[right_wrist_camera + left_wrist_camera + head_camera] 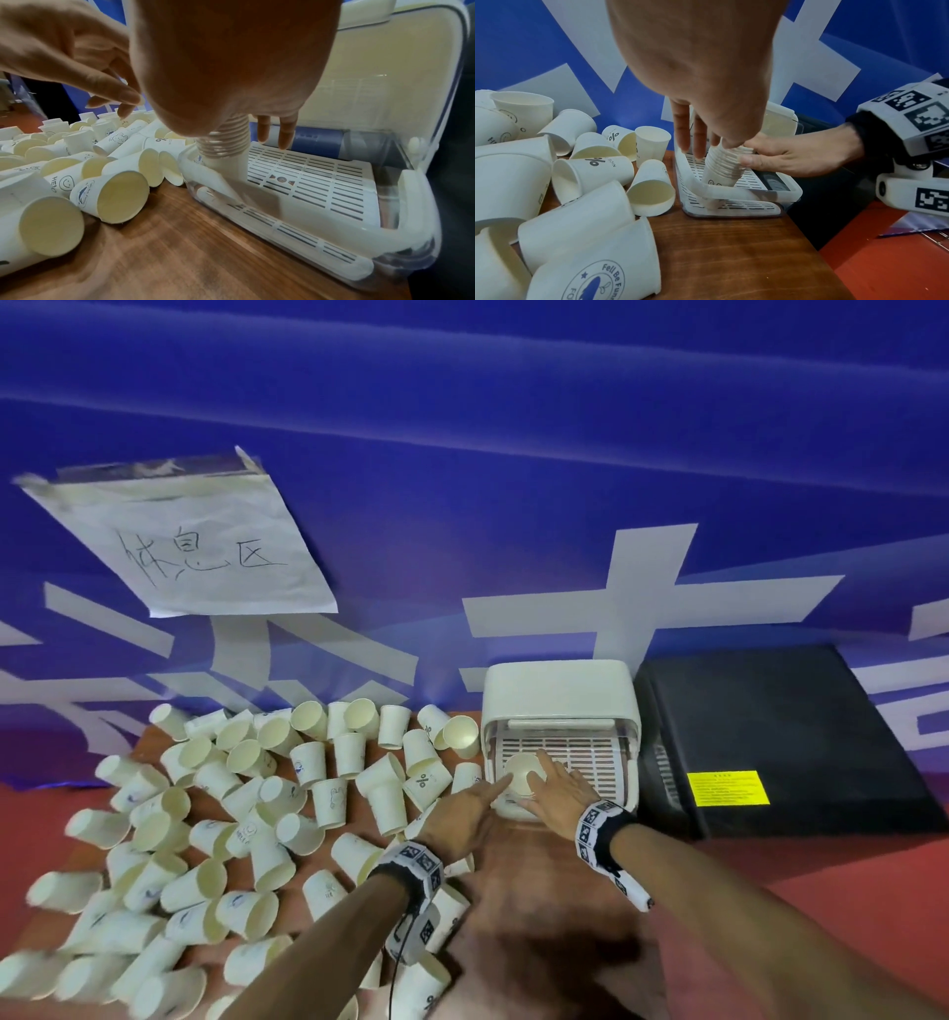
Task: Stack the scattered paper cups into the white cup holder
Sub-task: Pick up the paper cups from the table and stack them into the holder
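Wooden table [731,253], cup stack [723,168] in white holder [791,190], right hand [795,156] gripping it, left hand [700,60] straight-fingered, touching.

The right hand [231,60] hides the top of the cup stack [228,142]; the nearest scattered cups [31,973] are blurred.

Rest area: handwritten "休息区" sign [179,546]

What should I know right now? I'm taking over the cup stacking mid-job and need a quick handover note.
Left hand: fingers straight, touching the cup stack on its left side.
Right hand: thumb and fingers pinch the stack near its top.
It stands in the near-left corner of the open white cup holder.
Done: one stack nested.
Left: dozens of loose cups scattered on the wooden table, left of the holder.
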A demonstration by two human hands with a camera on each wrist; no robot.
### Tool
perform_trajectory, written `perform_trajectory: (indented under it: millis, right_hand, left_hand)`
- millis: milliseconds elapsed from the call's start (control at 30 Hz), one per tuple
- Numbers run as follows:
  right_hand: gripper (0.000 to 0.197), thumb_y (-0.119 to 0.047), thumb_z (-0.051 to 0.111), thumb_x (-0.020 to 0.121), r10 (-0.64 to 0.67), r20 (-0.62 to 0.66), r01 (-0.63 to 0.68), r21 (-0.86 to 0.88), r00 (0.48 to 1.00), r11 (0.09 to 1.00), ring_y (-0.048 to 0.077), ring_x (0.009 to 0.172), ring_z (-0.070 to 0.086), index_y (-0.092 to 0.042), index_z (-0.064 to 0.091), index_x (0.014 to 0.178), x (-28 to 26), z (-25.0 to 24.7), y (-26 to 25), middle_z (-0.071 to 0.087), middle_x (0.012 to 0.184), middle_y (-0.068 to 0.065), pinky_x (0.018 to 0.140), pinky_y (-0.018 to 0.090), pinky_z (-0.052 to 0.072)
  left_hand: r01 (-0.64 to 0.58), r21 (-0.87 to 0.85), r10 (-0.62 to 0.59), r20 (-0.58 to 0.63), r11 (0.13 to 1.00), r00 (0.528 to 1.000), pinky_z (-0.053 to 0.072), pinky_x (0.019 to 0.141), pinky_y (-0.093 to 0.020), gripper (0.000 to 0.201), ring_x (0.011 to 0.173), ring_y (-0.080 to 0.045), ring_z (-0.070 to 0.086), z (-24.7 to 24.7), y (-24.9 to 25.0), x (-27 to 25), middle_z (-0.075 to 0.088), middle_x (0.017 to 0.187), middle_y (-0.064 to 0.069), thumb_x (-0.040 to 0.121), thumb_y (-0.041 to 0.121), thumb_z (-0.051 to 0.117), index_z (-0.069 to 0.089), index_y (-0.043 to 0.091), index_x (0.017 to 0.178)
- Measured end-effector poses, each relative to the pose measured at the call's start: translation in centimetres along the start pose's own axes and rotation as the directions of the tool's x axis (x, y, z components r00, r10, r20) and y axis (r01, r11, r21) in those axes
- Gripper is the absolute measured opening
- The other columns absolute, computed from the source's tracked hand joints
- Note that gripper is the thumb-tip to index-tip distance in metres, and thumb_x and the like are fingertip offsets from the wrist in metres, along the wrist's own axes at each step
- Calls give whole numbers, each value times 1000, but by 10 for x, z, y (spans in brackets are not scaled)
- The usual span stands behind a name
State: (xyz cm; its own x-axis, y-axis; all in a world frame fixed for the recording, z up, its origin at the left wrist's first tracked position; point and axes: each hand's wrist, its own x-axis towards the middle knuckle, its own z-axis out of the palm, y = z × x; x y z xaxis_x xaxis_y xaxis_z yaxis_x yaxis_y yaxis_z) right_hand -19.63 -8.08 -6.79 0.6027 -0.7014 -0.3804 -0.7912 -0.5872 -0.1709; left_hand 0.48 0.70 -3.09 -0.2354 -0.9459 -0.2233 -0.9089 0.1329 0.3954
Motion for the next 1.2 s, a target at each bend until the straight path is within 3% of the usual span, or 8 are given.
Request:
perform_trajectory:
  millis: [233,467,567,667,767,900,1033,1200]
  right_hand:
    - [55,-45,48,102,-23,52,25,-49,998,998,36,146,26,-15,35,146,0,-9,5,-7,167,20,115,51,31]
    - [62,-46,57,94,-19,55,20,-21,998,1000,37,148,21,-25,35,148,-6,-13,1,-14,167,17,117,51,28]
    - [68,-60,56,89,-61,-98,63,14,993,998,36,150,19,-34,35,148,-12,-9,-2,-14,168,13,120,53,25]
    - [58,-51,56,91,-243,-290,230,-78,926,970,35,146,29,-28,43,143,-21,-8,-14,8,168,14,119,52,26]
    - [43,-40,57,93,-472,-346,425,-206,811,882,29,123,54,-22,51,132,-26,1,-38,44,151,12,102,45,45]
    - [36,-35,57,94,-563,-196,570,-29,803,821,28,100,62,-14,60,124,-30,18,-77,64,119,10,80,37,49]
    - [37,-36,62,96,-341,158,279,318,927,906,30,97,64,-11,60,123,-25,38,-113,67,113,12,72,29,38]
    - [42,-42,68,91,-189,310,42,423,932,905,20,98,63,-18,59,124,-13,65,-133,66,119,4,77,28,45]
  left_hand:
    - [4,204,-28,115,979,993,56,71,-41,82,90,-25,65,13,-7,9,54,119,0,91,6,51,14,37,158]
    - [28,183,-55,145,983,988,55,79,-41,72,102,-28,65,2,-2,2,53,135,0,98,21,49,14,36,159]
    - [67,186,-87,101,980,991,53,76,-42,66,101,-31,64,-2,-1,-17,55,130,-5,98,23,50,23,26,157]
    - [96,179,-115,102,979,988,53,75,-42,39,97,-31,65,6,-11,-43,57,125,-5,97,26,47,48,17,136]
    - [91,145,-118,182,985,976,50,74,-35,26,93,-28,64,18,-25,-74,62,114,-4,94,31,49,62,14,108]
    - [63,137,-107,347,989,932,51,87,-34,24,106,-22,61,40,-46,-113,62,115,5,87,44,56,64,26,102]
    - [93,221,-181,419,971,890,48,95,-37,41,117,-22,59,59,-51,-146,62,125,5,83,52,62,61,32,119]
    - [82,223,-176,445,971,878,45,95,-41,43,121,-30,56,79,-49,-167,59,130,-6,91,34,67,59,16,130]
